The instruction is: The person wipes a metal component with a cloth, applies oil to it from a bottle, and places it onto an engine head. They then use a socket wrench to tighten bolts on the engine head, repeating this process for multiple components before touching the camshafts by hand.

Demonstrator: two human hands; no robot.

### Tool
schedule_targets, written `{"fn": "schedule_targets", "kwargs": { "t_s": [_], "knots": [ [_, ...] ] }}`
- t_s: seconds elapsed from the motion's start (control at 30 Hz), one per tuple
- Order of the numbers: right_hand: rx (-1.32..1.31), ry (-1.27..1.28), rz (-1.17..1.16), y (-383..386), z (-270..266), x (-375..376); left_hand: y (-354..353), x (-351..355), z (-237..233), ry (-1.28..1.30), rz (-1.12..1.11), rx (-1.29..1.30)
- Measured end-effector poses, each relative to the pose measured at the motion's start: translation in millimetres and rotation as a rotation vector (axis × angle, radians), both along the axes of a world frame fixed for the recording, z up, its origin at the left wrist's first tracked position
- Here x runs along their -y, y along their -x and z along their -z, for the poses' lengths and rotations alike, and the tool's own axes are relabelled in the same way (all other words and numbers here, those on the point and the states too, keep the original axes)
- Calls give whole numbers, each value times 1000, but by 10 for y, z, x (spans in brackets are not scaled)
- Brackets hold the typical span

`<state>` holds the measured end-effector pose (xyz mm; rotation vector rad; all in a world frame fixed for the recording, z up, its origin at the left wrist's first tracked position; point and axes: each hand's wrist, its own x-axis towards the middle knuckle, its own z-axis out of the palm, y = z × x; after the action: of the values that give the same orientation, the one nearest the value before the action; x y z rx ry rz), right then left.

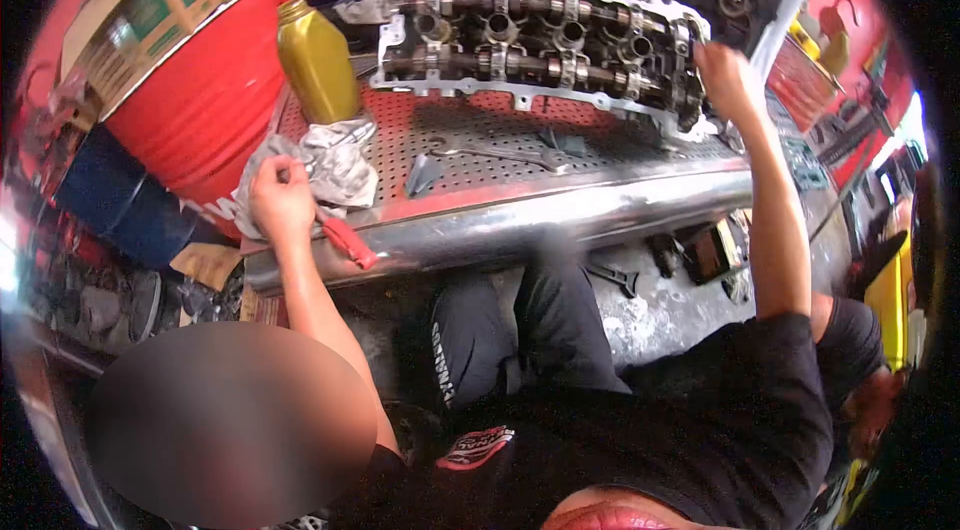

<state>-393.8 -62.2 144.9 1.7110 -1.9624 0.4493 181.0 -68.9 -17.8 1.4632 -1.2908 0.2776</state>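
A metal cylinder head [530,42] with camshafts and gears lies on the perforated bench top [480,125]. My right hand [730,82] is at its right end, fingers curled against the gear-side edge; the fingertips are partly hidden. My left hand [282,198] is closed over a crumpled grey-white rag [340,165] at the bench's left side. Something small and dark shows at its fingertips, too small to name. Just below that hand, a red handle [347,242] sticks out over the bench edge. A wrench [500,156] lies flat between my hands.
A yellow-green oil bottle [318,65] stands behind the rag. Beside it are a red drum [200,105] and a blue drum [115,195]. The bench has a rounded metal front edge [520,220]. Another person's arm [872,410] shows at right; a blurred oval covers the lower left.
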Motion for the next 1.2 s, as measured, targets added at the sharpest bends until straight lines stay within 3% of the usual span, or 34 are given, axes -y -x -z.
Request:
{"fn": "schedule_targets", "kwargs": {
  "t_s": [0.03,0.07,0.2,0.33,0.4,0.47,0.6,0.7,0.73,0.8,0.87,0.93,1.0,1.1,1.2],
  "knots": [
    [83,-29,30,-96,58,-135,7,0,-13,-23,-13,-15],
    [208,216,-28,-69,135,-153,23,-9,-39,-48,-20,-27],
    [294,65,-85,178,-377,357,69,-53,-69,-45,-64,-3],
    [-110,125,-124,463,-47,536,84,-61,-70,-17,-50,-44],
    [94,-31,-73,103,48,10,100,-94,-124,-59,-73,-55],
    [338,261,-102,140,14,-1,116,-100,-146,-98,-58,-48],
    [383,16,-174,300,-380,531,83,-66,-83,-53,-81,39],
    [49,172,-240,402,-158,557,85,-83,-83,-58,-72,4],
    [-448,238,-353,739,78,604,112,-105,-107,-68,-60,-26],
    [181,-64,-79,-38,-1,-79,102,-106,-136,-82,-54,-63],
    [340,196,-88,68,-90,17,114,-98,-141,-113,-36,-58],
    [274,125,-62,118,-341,217,122,-112,-102,-75,-34,-51],
    [153,12,-189,194,-377,558,131,-102,-101,-35,-30,-51],
    [-22,128,-122,125,-187,382,115,-94,-103,-27,-27,-63],
    [89,-75,24,-269,22,-190,100,-105,-126,-65,-27,-82]
  ]
}}
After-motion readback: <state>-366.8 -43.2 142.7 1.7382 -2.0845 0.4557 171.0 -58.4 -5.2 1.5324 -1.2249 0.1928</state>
